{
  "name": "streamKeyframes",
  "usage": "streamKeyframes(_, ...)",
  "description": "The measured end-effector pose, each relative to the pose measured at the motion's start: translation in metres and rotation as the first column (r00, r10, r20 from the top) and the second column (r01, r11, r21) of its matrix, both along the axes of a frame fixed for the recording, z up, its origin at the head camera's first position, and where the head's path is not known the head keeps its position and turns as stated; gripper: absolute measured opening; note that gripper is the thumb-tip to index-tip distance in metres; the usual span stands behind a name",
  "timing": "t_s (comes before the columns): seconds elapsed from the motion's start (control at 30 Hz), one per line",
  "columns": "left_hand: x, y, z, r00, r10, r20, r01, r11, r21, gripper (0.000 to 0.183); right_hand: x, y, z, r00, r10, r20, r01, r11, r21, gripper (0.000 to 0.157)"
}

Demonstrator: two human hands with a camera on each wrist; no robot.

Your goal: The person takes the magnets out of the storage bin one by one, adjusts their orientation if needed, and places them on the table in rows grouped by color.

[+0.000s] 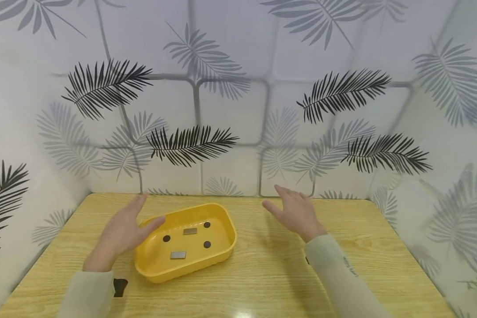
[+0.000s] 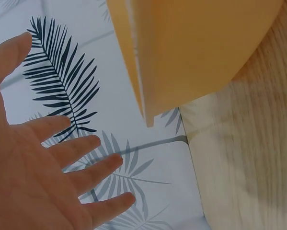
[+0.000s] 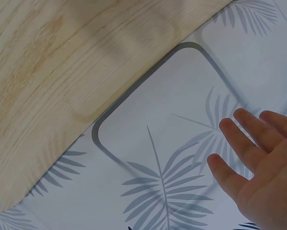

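A yellow plastic tray (image 1: 187,264) stands on the left half of the wooden table. Inside it lie several small pieces: dark round discs (image 1: 207,244) and silver-grey rectangular blocks (image 1: 178,255). My left hand (image 1: 121,232) hovers at the tray's left side, thumb over the rim, holding nothing. The left wrist view shows its fingers spread, apart from the tray wall (image 2: 205,52). Over the table to the right of the tray, my right hand (image 1: 296,212) is raised with fingers extended and nothing in them, as the right wrist view also shows.
The wooden table (image 1: 270,274) has a light grain and rounded far corners. White panels with a leaf print (image 1: 230,106) rise behind it and along both sides. A dark strap piece (image 1: 120,287) shows by the left cuff.
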State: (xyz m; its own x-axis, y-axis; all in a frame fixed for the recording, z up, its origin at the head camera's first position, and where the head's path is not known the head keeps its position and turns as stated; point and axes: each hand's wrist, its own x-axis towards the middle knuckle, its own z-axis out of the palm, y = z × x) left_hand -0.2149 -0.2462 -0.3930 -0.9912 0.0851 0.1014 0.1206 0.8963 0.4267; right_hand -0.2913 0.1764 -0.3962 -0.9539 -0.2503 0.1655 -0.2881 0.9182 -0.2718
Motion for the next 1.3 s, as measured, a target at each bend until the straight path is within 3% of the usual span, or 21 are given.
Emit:
streamKeyframes(0.33,0.004,-0.003,-0.009,0.999,0.007,0.039,-0.009,0.998,0.058,0.101,0.0,-0.011,-0.005,1.0,0.005,-0.006,-0.005,1.0,0.013,0.078)
streamKeyframes(0.6,0.006,-0.009,-0.016,0.998,0.014,0.06,-0.021,0.993,0.112,0.102,0.004,-0.023,-0.006,1.0,0.021,0.008,-0.021,0.999,-0.032,0.075)
streamKeyframes(0.9,0.009,-0.012,-0.022,0.998,0.01,0.062,-0.018,0.992,0.126,0.098,0.005,-0.032,-0.012,0.999,0.038,-0.01,-0.038,0.999,-0.032,0.071)
streamKeyframes(1.3,0.011,-0.017,-0.027,0.992,0.022,0.124,-0.042,0.986,0.163,0.099,0.012,-0.046,-0.017,0.997,0.078,-0.014,-0.078,0.996,-0.04,0.066)
